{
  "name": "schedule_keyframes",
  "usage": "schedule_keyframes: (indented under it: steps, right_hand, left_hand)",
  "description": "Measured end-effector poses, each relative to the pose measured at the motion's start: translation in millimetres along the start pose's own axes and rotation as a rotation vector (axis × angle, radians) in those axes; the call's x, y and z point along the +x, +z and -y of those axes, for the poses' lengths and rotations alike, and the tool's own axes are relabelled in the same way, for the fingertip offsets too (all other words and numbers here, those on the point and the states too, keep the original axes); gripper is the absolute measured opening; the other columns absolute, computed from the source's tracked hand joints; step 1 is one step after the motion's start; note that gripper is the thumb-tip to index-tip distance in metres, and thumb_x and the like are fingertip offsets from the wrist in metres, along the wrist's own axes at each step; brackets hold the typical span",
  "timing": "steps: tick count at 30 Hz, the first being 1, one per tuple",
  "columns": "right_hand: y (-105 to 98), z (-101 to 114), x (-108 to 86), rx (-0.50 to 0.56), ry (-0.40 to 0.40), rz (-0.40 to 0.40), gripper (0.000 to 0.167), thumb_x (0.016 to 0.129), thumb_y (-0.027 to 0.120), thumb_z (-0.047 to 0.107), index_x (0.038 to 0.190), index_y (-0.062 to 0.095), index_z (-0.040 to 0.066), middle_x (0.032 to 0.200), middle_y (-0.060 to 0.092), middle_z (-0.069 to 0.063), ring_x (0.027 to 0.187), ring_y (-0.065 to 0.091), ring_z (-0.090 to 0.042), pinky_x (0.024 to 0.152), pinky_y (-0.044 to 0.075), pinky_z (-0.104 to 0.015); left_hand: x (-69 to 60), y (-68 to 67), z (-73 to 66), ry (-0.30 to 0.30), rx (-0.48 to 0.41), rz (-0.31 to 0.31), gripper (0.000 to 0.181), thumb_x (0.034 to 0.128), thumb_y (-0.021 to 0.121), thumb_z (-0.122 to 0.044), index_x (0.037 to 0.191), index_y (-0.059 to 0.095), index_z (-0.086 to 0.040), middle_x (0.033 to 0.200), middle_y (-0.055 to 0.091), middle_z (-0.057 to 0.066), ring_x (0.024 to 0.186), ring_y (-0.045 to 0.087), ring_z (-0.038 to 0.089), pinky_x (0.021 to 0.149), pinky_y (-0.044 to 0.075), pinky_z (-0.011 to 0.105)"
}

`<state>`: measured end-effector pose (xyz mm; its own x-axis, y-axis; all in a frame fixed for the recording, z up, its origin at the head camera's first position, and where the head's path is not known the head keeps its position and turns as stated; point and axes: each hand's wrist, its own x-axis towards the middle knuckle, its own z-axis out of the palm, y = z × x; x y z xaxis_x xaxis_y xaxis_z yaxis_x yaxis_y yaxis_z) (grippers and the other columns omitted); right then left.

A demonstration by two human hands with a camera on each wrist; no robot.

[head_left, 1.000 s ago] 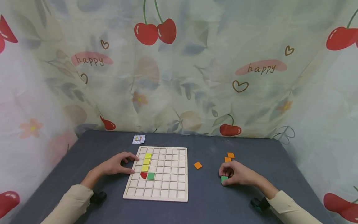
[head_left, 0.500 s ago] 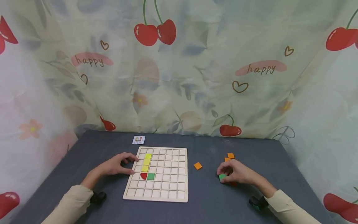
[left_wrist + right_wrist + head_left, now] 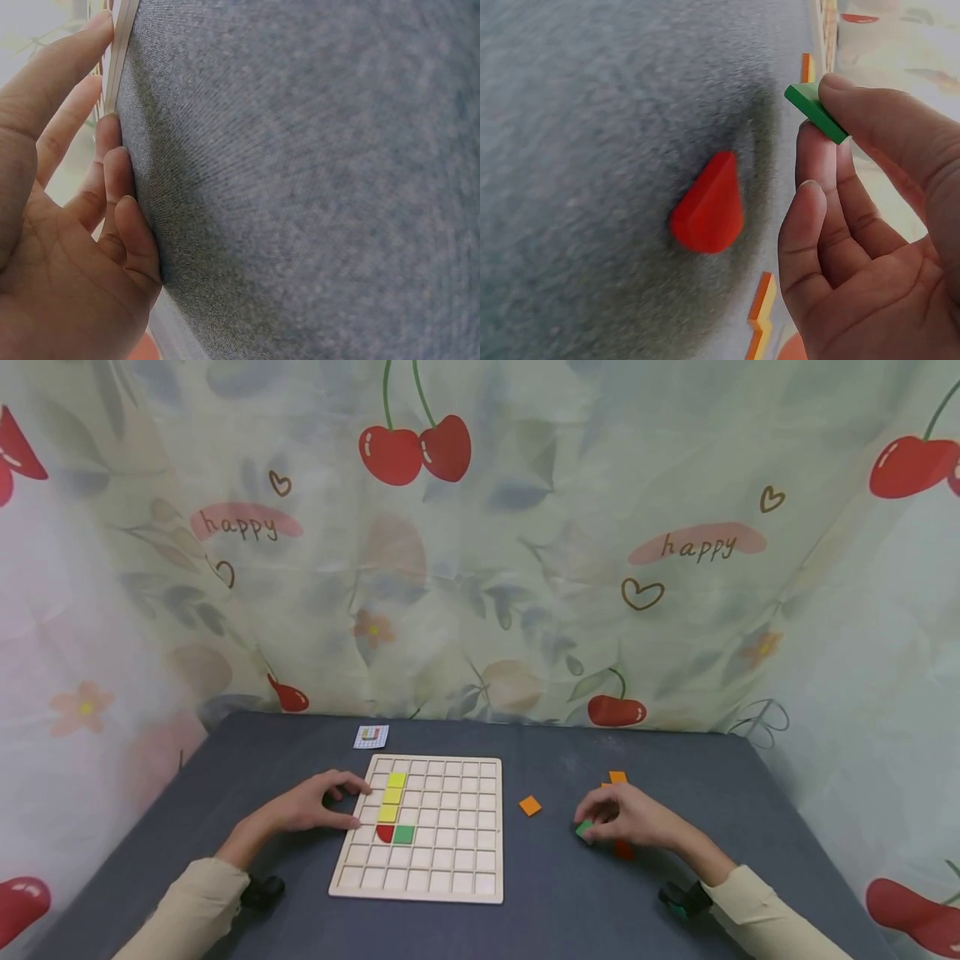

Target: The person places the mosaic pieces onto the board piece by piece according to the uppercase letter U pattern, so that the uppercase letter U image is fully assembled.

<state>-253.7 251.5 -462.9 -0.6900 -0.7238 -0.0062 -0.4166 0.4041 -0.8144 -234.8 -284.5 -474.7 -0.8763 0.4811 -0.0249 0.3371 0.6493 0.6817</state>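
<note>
In the head view a pale wooden grid board [image 3: 450, 843] lies on the dark table. Its left edge is touched by the thumb and fingertips of my left hand [image 3: 318, 803], fingers loosely bent. A column of yellow square tiles [image 3: 392, 796] sits in the grid, with a red quarter-round piece [image 3: 385, 833] and a green square tile [image 3: 402, 835] below. Right of the board, my right hand [image 3: 633, 814] pinches another green square tile [image 3: 814, 111] between thumb and fingers, held tilted above the table. Beneath that hand a red quarter-round piece [image 3: 709, 210] rests on the cloth.
One orange tile [image 3: 530, 806] lies between board and right hand. More orange tiles [image 3: 617, 777] lie just behind the right hand, partly hidden by it. A small printed card [image 3: 371, 737] is beyond the board's far left corner. A patterned curtain [image 3: 480, 568] hangs behind the table.
My right hand has moved left with the green tile, lifting it and uncovering the red piece on the table. My left hand stays at the board's edge.
</note>
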Motion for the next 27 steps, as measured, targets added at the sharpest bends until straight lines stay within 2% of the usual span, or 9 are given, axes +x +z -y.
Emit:
schedule_keyframes:
  steps: [9,14,18,27]
  right_hand:
    - [3.0,2.8,8.5,0.032,-0.046,-0.025,0.009,0.093,0.078,0.014,0.1,0.074,0.01,0.09,0.07,-0.005,0.074,0.066,-0.027,0.069,0.055,-0.034]
    - [3.9,5.1,14.2,0.048,-0.068,-0.056,0.01,0.093,0.078,0.014,0.099,0.072,0.009,0.087,0.068,-0.006,0.072,0.064,-0.023,0.066,0.053,-0.031]
    - [4.6,7.3,18.3,0.047,-0.077,-0.082,0.01,0.093,0.077,0.014,0.099,0.071,0.008,0.089,0.067,-0.007,0.073,0.062,-0.02,0.065,0.051,-0.03]
    - [10.8,10.5,29.8,0.045,-0.072,-0.124,0.012,0.092,0.078,0.013,0.103,0.074,0.009,0.095,0.07,-0.005,0.079,0.065,-0.023,0.067,0.052,-0.031]
  left_hand:
    - [-1.3,0.7,0.8,-0.009,0.002,-0.001,0.047,0.0863,0.085,-0.029,0.126,0.066,-0.012,0.118,0.057,0.006,0.108,0.052,0.03,0.093,0.044,0.052]
    - [-0.8,0.8,0.7,-0.017,0.009,-0.004,0.047,0.0865,0.084,-0.03,0.126,0.066,-0.012,0.118,0.057,0.006,0.108,0.052,0.029,0.093,0.044,0.05]
    - [-0.3,0.4,0.8,-0.016,0.011,-0.004,0.048,0.0866,0.084,-0.03,0.127,0.066,-0.012,0.117,0.057,0.006,0.108,0.052,0.03,0.093,0.044,0.051]
    - [0.6,-0.6,1.9,-0.008,0.014,0.003,0.047,0.0871,0.084,-0.031,0.127,0.066,-0.012,0.118,0.057,0.006,0.108,0.052,0.03,0.094,0.044,0.051]
